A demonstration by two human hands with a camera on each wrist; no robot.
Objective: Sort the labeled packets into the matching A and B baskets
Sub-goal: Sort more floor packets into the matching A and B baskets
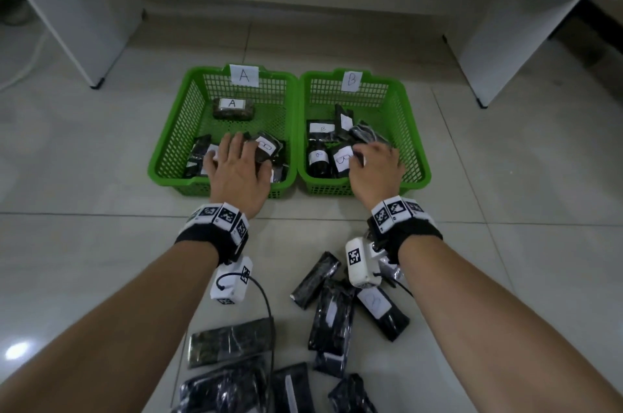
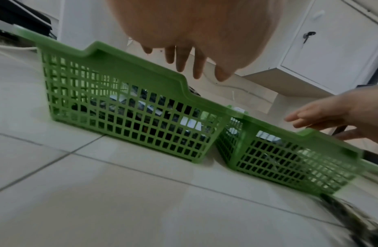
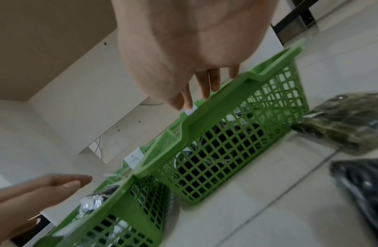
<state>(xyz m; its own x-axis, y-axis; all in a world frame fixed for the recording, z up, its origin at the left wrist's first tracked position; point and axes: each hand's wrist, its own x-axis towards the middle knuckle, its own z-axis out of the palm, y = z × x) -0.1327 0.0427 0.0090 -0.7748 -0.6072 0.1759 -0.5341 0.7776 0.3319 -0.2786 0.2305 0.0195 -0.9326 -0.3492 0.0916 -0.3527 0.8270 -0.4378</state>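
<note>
Both hands are out over the baskets and neither grips anything; the left hand is spread flat, fingers straight, over the near end of the A basket, and the right hand hangs with fingers loosely extended over the near end of the B basket — whether its fingertips touch the packets beneath I cannot tell. Each basket already holds several dark packets; one marked A lies alone at the far end of its basket, and one in the A basket beside the left hand shows a label that looks more like a B, though it is too small to be sure.

The unsorted packets lie in a loose heap on the floor, close to the person's body — behind both wrists, so the coming reach is, I judge, a pull back toward the body rather than forward. The heap sits nearer the right forearm; a packet labelled B lies just under that wrist, its long axis slanting away to the right, which makes the right hand the likelier one to take it.
</note>
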